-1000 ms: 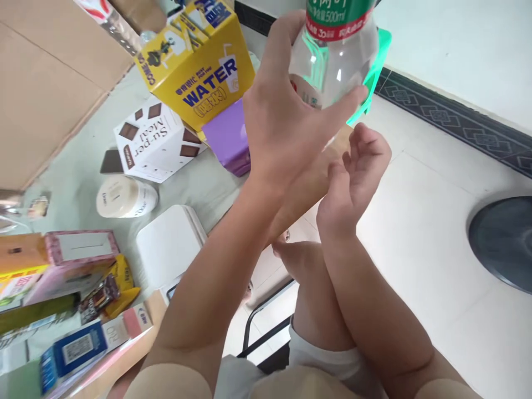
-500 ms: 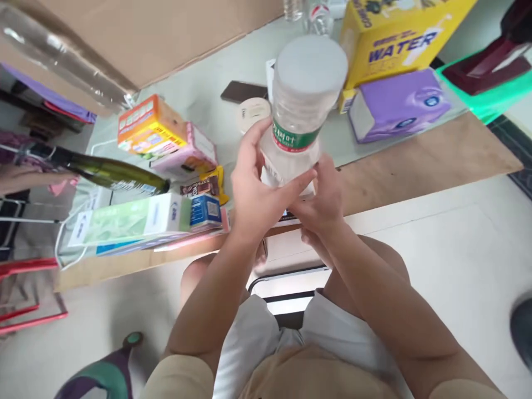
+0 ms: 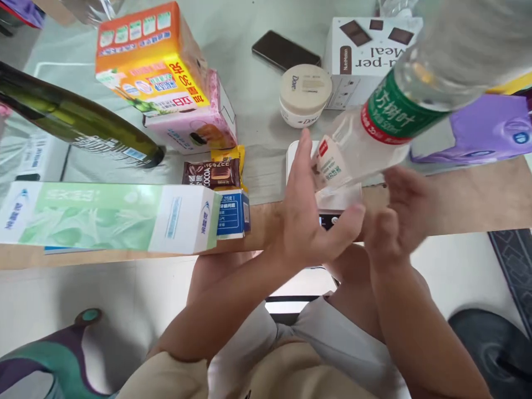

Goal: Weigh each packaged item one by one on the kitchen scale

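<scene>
A clear plastic bottle (image 3: 390,116) with a green and red label slants toward the upper right; its upper part is blurred and cut off by the frame. Beneath it lies a white flat device (image 3: 293,152) with a black strip, resembling a kitchen scale and partly hidden. My left hand (image 3: 310,216) is open beside the bottle's lower end, fingers stretched; whether it touches cannot be told. Just below the bottle is my right hand (image 3: 399,216), motion-blurred, its fingers apart and holding nothing visible.
Left stand an orange box (image 3: 141,61), a pink box (image 3: 195,124), a green glass bottle (image 3: 83,122), a green-white carton (image 3: 108,216) and a snack packet (image 3: 216,173). Behind are a Dove jar (image 3: 305,94), a phone (image 3: 286,50) and a white box (image 3: 353,55). A purple pack (image 3: 490,130) lies right.
Both hands were around the bottle and have come away from its sides, the right hand moving right. The view has moved closer to the table, and the bottle appears farther right and more slanted.
</scene>
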Demonstrator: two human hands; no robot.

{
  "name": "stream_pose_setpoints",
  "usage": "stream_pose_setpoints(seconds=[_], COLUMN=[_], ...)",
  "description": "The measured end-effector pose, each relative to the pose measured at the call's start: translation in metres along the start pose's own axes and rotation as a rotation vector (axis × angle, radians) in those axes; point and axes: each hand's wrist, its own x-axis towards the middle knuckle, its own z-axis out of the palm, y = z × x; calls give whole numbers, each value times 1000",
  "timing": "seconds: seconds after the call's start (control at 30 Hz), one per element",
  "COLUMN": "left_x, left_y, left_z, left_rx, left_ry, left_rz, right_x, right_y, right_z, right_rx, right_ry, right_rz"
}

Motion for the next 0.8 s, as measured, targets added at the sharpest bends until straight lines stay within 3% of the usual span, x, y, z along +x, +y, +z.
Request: stream_pose_setpoints(seconds=[0.1,0.2,0.3,0.4,0.53,0.7,0.8], left_x=[-8,-6,-1,3,4,2,4], left_y=[0,-2,-4,-3,-3,-9,-12], left_z=[-8,-14,-18,-23,-28,-25,-21], left_rx=[-7,-12,-48,-24,39,-103,-91], left_ry=[19,40,133,189,133,134,-9], left_rz=[51,-3,-115,-100,-100,-46,-47], right_x=[-6,-8,-8,-8,-8,-9,-11], right_y=[18,22,16,11,11,4,-3], right_z=[-12,-14,-13,-13,-18,-20,-19], right_rx=[126,142,164,190,200,273,307], right_ry=[123,147,195,265,306,313,314], right_rz=[-150,-108,-22,21,44,61,64])
